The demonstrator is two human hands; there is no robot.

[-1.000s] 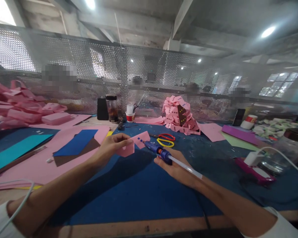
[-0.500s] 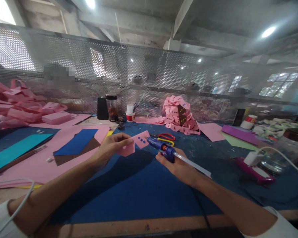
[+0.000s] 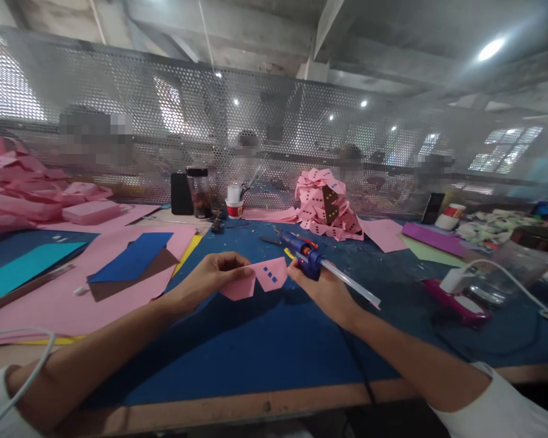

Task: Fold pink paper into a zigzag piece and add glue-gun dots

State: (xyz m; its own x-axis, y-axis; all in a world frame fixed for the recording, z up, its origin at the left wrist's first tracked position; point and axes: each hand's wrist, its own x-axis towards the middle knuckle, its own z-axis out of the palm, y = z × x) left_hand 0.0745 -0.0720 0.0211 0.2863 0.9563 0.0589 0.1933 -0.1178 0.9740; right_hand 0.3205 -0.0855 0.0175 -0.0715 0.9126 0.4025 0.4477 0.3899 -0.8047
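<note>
Pinched in my left hand (image 3: 212,277) is a folded pink paper piece (image 3: 273,275) with a few small blue squares on its right flap. My right hand (image 3: 331,292) is wrapped round a blue hot glue gun (image 3: 307,254), a clear glue stick (image 3: 351,285) jutting from its back. The gun's nozzle points up and left, apart from the paper, and my right fingertips are close to the paper's right edge. Whether they touch it I cannot tell. Scissors (image 3: 287,250) lie behind the gun, partly hidden by it.
Behind stands a pile of dotted pink paper pieces (image 3: 322,207). On the left are pink strips (image 3: 22,188), pink sheets (image 3: 132,292), and blue paper (image 3: 134,257). A lidded bottle (image 3: 200,193) and paper cup (image 3: 234,208) stand by the mesh screen. A glass jar (image 3: 506,274) is right.
The glue gun's nozzle has come away from the paper and now points further up. The pink paper piece has shifted right and slightly down, toward my right fingers.
</note>
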